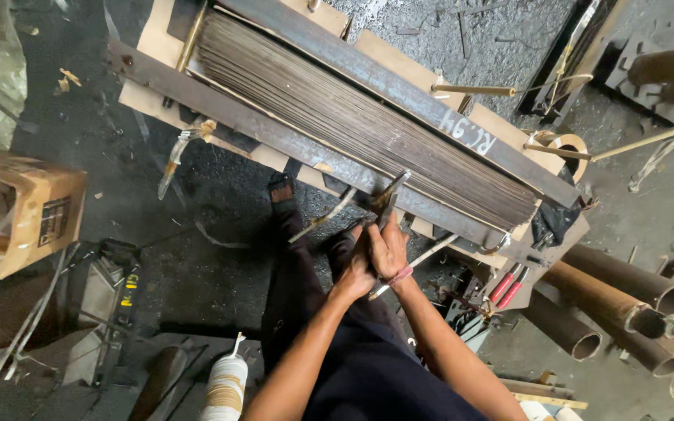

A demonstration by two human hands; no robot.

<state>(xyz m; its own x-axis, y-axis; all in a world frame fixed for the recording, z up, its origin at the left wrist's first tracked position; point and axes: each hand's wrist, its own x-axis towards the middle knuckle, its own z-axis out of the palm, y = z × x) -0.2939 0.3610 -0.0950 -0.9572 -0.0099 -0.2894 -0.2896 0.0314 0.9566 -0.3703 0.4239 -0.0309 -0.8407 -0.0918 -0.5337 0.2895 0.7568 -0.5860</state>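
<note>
A long stack of thin dark metal sheets lies clamped between two steel bars on brown boards. Both hands meet at its near edge. My left hand and my right hand are closed together around a slim metal tool whose tip rests on the near bar. A red band circles my right wrist. A thin rod runs beneath my right hand.
A cardboard box sits at the left. Rusty pipes lie at the right, red-handled pliers beside them. A white spool stands near my legs. Brass rods project at the upper right.
</note>
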